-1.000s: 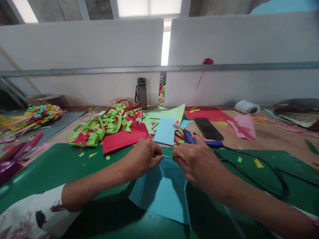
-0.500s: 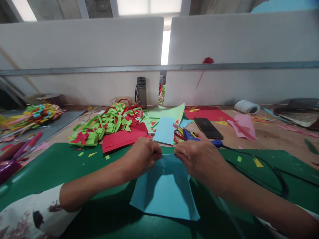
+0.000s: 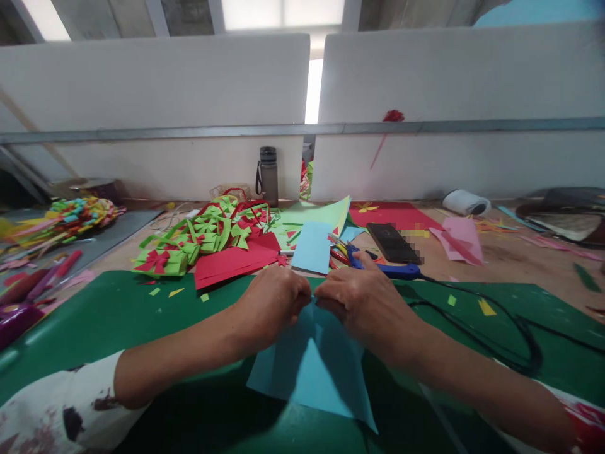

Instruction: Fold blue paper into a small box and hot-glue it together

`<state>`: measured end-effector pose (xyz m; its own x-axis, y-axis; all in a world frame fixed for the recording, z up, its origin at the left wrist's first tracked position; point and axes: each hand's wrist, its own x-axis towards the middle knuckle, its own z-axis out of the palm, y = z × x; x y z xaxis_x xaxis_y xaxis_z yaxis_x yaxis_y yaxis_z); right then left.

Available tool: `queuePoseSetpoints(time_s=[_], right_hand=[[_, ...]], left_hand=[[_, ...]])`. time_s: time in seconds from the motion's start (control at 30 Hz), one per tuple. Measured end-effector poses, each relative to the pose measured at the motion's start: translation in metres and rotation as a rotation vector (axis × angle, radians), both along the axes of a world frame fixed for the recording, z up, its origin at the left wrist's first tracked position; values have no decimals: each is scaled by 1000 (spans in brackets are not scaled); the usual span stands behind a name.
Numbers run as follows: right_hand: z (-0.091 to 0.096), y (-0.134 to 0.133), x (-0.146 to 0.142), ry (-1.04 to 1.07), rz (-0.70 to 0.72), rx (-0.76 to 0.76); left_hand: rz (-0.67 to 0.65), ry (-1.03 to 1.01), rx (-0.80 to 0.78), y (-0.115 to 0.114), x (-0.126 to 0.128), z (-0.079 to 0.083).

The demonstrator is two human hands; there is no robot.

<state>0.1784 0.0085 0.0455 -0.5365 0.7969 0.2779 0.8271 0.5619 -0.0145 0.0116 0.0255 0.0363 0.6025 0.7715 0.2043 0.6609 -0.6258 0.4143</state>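
Observation:
A sheet of blue paper [image 3: 312, 378] lies over the green mat [image 3: 155, 315], its near edge spreading toward me and its far edge between my hands. My left hand [image 3: 276, 299] pinches that far edge from the left. From the right, my right hand [image 3: 357, 302] pinches the same edge, with its fingertips close to the left ones. The paper under the fingers is partly hidden. Just beyond my right hand lies a blue-handled tool [image 3: 397, 271] with a black cord. A smaller light-blue paper piece [image 3: 312, 248] rests beyond the hands.
Red paper sheets [image 3: 236, 261] and a pile of green paper boxes with red bows [image 3: 163, 261] lie at the left. Behind stands a grey bottle [image 3: 269, 176]. A black phone [image 3: 394, 243] and pink paper [image 3: 456, 239] are at the right. The cord [image 3: 529, 334] loops across the mat.
My hands have come closer together along the paper's far edge and slightly lower. The near right corner of the blue sheet has shifted a little toward me.

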Motion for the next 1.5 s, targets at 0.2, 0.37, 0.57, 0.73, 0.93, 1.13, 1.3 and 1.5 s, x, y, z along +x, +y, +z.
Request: queuePoseSetpoints(time_s=[0.2,0.37,0.57,0.73,0.93,1.13,1.3,1.5], right_hand=[[0,-2,-2,-11,38,0],[-3,-2,-2,-23,51,6],[-5,1,-1,-38,40,-66],[-1,0,-3,-50,39,-99],[-2,-1,-4,-46,63,-95],[-7,-1,-2,-20,112,-52],[-6,-3,-3,-64,101,-31],[-11,-1,-4,-27,92,-20]], left_hand=[[-42,27,2,0,0,-1],[-51,7,-46,1,1,-2],[-111,19,-64,2,0,-2],[-124,51,-53,1,0,-2],[-97,127,-29,0,-1,3],[-82,308,40,1,-2,9],[-101,283,28,1,-5,7],[-33,212,8,-1,1,4]])
